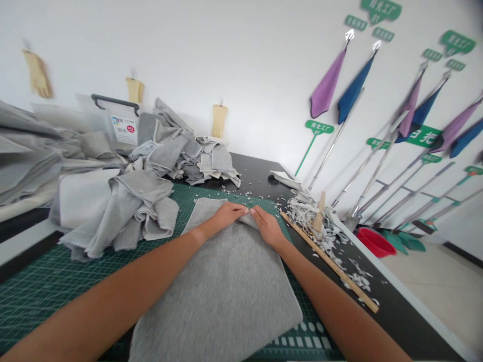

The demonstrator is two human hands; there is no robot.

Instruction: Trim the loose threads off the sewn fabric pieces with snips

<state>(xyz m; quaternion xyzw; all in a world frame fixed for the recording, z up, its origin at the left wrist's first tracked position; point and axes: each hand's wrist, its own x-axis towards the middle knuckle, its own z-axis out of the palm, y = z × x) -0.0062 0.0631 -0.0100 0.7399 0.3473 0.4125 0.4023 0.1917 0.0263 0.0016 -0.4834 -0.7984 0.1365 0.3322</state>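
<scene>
A grey piece of fabric [226,291] lies flat on the green cutting mat [22,301], stretching toward me. At its far edge, my left hand [227,215] and my right hand [266,225] meet almost fingertip to fingertip. Each one pinches the cloth, which is lifted and slightly bunched between them. Just right of the fabric, a wooden ruler or strip [328,260] lies slantwise, apart from my right hand. To the left sits a loose heap of folded grey cloth pieces [121,211].
Behind stand a larger cloth pile [184,146] and a clear plastic box [124,130] with a dark handle. Shredded scraps [317,221] and a wooden-handled tool [320,211] lie at the right. Beyond the table, mops lean near a red basin [375,242].
</scene>
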